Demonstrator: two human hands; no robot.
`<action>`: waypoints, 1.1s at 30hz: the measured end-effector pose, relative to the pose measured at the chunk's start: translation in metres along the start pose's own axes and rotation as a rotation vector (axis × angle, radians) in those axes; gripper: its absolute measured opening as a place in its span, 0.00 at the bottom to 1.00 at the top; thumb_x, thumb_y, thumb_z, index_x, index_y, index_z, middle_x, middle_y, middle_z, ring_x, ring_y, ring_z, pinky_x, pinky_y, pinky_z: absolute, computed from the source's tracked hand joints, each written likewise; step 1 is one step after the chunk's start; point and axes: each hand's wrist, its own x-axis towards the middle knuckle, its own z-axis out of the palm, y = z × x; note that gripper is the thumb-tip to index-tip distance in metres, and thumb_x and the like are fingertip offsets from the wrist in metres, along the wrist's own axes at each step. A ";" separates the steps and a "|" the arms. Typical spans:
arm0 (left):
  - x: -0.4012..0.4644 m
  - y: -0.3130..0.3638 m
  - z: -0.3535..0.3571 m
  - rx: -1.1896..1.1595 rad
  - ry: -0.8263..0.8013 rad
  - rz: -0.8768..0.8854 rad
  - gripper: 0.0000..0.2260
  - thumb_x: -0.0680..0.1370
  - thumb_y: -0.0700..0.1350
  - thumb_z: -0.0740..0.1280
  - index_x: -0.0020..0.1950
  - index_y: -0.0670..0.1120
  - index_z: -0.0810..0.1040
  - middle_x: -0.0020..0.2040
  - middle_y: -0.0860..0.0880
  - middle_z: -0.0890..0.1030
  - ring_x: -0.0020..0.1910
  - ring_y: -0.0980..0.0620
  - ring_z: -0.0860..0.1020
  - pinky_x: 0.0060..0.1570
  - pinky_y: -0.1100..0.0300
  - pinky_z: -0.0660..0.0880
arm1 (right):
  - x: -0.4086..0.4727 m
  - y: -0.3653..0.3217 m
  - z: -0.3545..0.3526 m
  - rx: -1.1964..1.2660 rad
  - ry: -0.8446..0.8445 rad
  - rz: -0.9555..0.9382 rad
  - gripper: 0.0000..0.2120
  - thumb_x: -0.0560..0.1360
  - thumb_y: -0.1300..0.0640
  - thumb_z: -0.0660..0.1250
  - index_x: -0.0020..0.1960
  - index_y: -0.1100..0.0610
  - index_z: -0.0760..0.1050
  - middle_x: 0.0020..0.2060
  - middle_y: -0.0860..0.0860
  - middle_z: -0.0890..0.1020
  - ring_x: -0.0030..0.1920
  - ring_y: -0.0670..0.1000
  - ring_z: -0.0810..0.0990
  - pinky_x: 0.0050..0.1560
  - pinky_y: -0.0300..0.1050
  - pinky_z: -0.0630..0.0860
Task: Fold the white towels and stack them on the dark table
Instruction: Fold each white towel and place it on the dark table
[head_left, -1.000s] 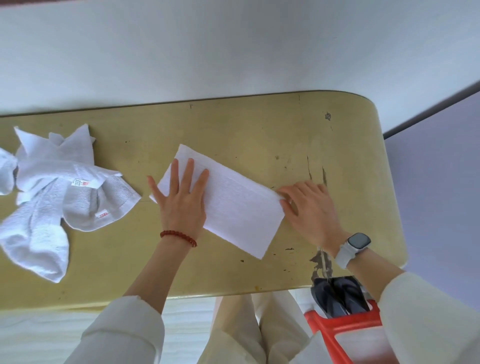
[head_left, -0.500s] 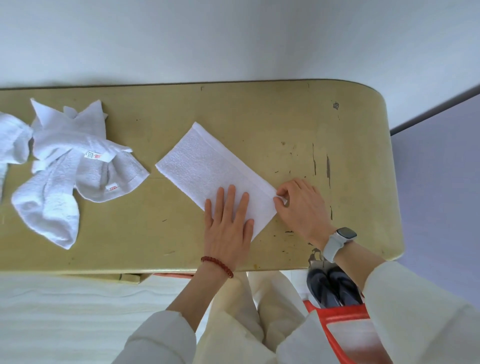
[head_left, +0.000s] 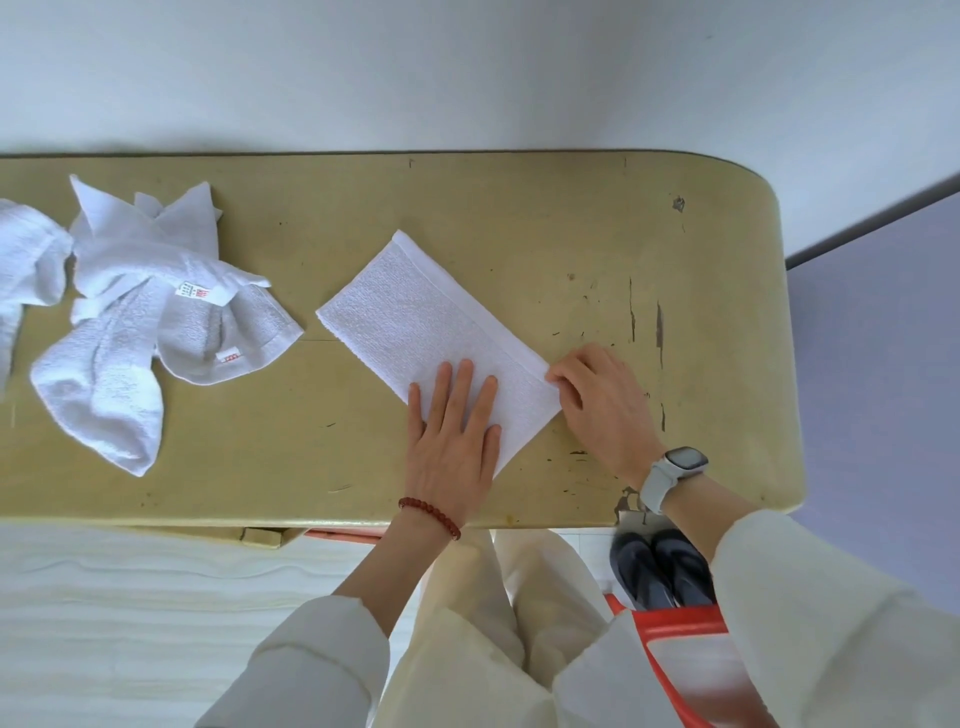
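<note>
At left of frame, a heap of crumpled towels lies on the table, showing a white label with red marks too small to read. At centre, the folded towel lies diagonally; the left hand, fingers spread, presses its near end, as half a second ago. The right hand pinches its right corner, unchanged.

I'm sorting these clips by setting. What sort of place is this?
Probably a plain room in a home or lodging, though that is uncertain: a worn yellowish table against a bare white wall, loose white towels, and what looks like a bed edge below.
</note>
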 end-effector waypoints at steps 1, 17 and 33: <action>-0.001 0.000 -0.002 -0.019 0.038 0.018 0.17 0.78 0.46 0.56 0.66 0.45 0.70 0.68 0.41 0.71 0.69 0.44 0.63 0.68 0.42 0.57 | -0.003 0.003 0.000 0.008 0.018 -0.064 0.09 0.73 0.63 0.58 0.44 0.61 0.77 0.40 0.56 0.78 0.37 0.57 0.75 0.36 0.50 0.74; -0.006 -0.016 -0.011 -0.017 0.193 0.082 0.06 0.72 0.45 0.63 0.45 0.46 0.77 0.53 0.47 0.81 0.59 0.49 0.73 0.65 0.44 0.61 | 0.005 0.000 -0.004 -0.584 -0.113 -0.506 0.06 0.64 0.66 0.66 0.36 0.55 0.75 0.31 0.49 0.76 0.31 0.51 0.73 0.37 0.44 0.71; -0.030 -0.026 -0.021 -0.175 0.156 0.022 0.07 0.70 0.39 0.60 0.45 0.48 0.68 0.41 0.47 0.78 0.41 0.51 0.69 0.37 0.60 0.64 | 0.006 0.007 -0.002 -0.390 -0.155 -0.708 0.14 0.67 0.68 0.55 0.38 0.56 0.77 0.35 0.51 0.78 0.30 0.52 0.75 0.33 0.43 0.75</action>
